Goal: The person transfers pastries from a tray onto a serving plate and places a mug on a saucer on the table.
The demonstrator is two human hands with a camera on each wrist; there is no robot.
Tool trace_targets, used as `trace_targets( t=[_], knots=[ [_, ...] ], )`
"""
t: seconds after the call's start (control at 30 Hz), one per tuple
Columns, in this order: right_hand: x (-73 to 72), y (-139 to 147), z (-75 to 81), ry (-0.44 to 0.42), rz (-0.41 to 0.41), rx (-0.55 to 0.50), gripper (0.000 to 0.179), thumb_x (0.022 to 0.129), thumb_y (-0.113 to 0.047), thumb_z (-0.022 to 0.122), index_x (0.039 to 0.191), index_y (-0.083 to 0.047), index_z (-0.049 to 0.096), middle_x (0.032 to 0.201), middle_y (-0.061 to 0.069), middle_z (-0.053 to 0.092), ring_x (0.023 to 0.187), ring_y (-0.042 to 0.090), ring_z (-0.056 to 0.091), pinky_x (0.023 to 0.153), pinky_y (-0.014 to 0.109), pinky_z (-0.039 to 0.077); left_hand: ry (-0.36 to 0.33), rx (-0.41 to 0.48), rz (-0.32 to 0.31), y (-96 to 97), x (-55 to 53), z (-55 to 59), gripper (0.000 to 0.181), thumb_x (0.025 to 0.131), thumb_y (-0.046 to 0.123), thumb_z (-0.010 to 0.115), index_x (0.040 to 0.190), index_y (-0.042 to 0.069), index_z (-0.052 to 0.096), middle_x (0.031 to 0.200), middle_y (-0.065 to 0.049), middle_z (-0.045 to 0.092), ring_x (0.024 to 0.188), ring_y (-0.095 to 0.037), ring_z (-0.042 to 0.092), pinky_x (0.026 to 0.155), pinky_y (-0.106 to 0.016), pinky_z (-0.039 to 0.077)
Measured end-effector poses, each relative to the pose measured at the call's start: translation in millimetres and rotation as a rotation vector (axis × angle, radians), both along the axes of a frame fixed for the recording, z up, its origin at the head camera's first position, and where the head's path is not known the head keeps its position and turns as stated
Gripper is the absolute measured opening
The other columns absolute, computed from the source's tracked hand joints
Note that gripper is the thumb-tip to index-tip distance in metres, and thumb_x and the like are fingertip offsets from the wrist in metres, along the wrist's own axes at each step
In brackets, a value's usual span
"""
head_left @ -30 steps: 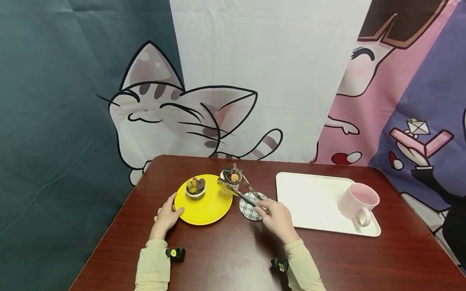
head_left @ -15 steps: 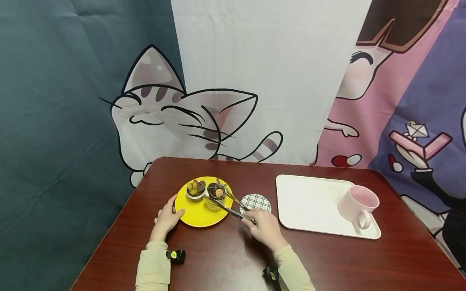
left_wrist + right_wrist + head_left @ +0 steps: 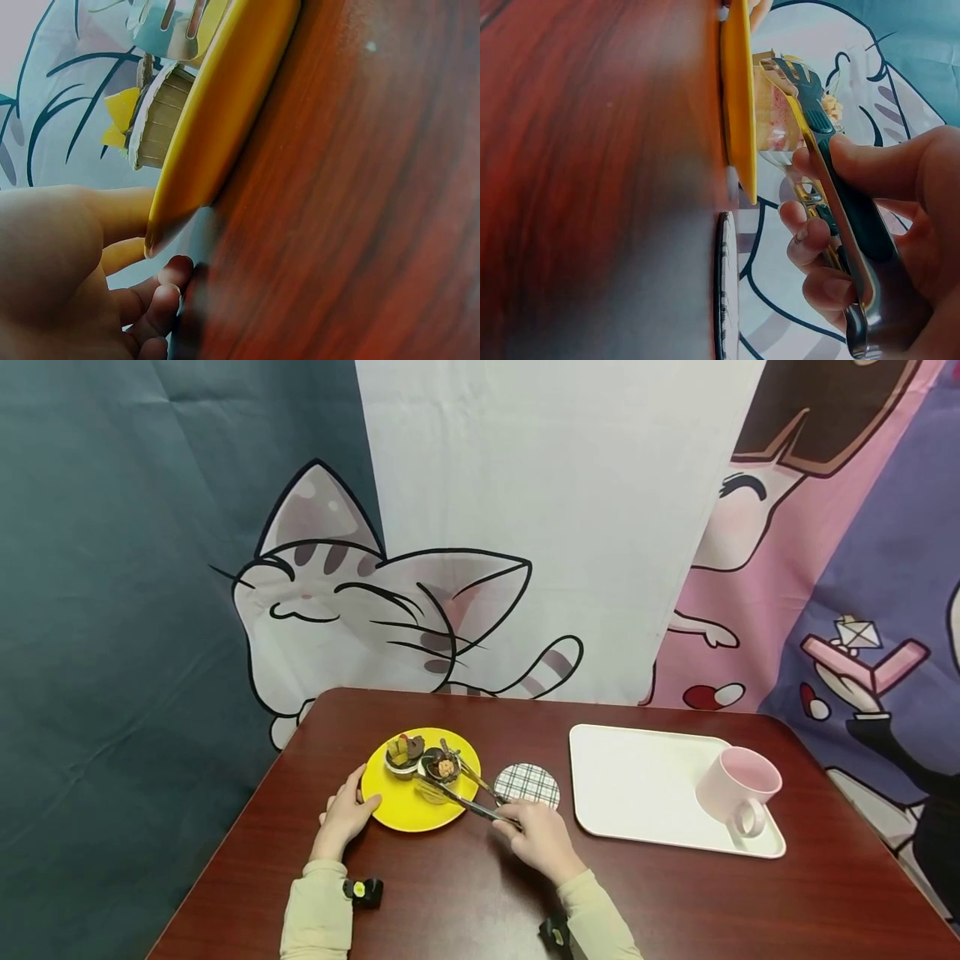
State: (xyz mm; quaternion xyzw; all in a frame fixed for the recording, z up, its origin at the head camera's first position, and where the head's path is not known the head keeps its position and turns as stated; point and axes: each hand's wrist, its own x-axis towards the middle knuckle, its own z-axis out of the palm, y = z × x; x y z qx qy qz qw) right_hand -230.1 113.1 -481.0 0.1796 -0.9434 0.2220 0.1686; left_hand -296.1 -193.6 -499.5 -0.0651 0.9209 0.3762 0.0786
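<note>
A yellow plate (image 3: 420,820) lies on the table, and my left hand (image 3: 347,814) grips its left rim, thumb over the edge. One fruit-topped cupcake (image 3: 403,755) stands at the plate's back left. My right hand (image 3: 542,839) holds metal tongs (image 3: 472,808), one end slotted and fork-like in the right wrist view. Between the tongs' ends is a second cupcake (image 3: 772,112), dark-topped with a tan piece, in a clear cup. It is over the plate, beside the first cupcake and close above or at the plate's surface.
Just right of the plate lies a round checked coaster (image 3: 527,783). Farther right, a white tray (image 3: 637,785) bears a pink mug (image 3: 738,785) at its right end. A printed cloth (image 3: 480,502) hangs behind the brown table (image 3: 450,893).
My right hand has moved left with the tongs, bringing the dark-topped cupcake from behind the coaster to over the plate. My left hand has stayed at the plate's rim.
</note>
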Motion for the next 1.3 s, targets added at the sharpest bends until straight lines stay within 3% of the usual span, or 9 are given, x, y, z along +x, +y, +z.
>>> trace_targets(
  t=[0.57, 0.83, 1.13, 1.3],
  knots=[
    [-2.0, 1, -1.2, -0.024, 0.012, -0.016, 0.005, 0.081, -0.021, 0.074, 0.086, -0.020, 0.076, 0.085, -0.005, 0.071, 0.070, 0.014, 0.065, 0.060, 0.031, 0.048, 0.006, 0.004, 0.003, 2.8, -1.4, 4.4, 0.069, 0.095, 0.027, 0.054, 0.154, 0.012, 0.021, 0.113, -0.019, 0.051, 0.105, -0.038, 0.038, 0.086, -0.053, 0.023],
    [-3.6, 2, -3.3, -0.063, 0.040, -0.021, 0.008, 0.083, -0.023, 0.073, 0.088, -0.018, 0.077, 0.089, -0.004, 0.071, 0.077, 0.015, 0.067, 0.066, 0.032, 0.051, 0.002, 0.009, 0.010, 1.4, 0.8, 0.8, 0.068, 0.095, 0.027, 0.053, 0.154, 0.013, 0.021, 0.119, -0.020, 0.050, 0.110, -0.040, 0.038, 0.088, -0.055, 0.022],
    [-5.7, 17, 4.9, -0.192, 0.058, -0.099, 0.020, 0.083, -0.025, 0.073, 0.102, -0.016, 0.073, 0.090, -0.004, 0.071, 0.071, 0.009, 0.057, 0.067, 0.027, 0.045, 0.010, -0.009, 0.000, 0.2, -0.1, 0.8, 0.069, 0.095, 0.028, 0.054, 0.154, 0.013, 0.022, 0.115, -0.019, 0.051, 0.107, -0.039, 0.038, 0.087, -0.054, 0.023],
    [-3.4, 33, 14.7, -0.218, 0.090, -0.091, 0.020, 0.084, -0.025, 0.073, 0.102, -0.017, 0.073, 0.090, -0.006, 0.072, 0.071, 0.005, 0.054, 0.068, 0.026, 0.046, 0.015, -0.005, 0.001, -0.4, 0.9, -1.3, 0.069, 0.095, 0.028, 0.054, 0.154, 0.013, 0.021, 0.110, -0.018, 0.050, 0.103, -0.037, 0.038, 0.084, -0.052, 0.023]
  ],
)
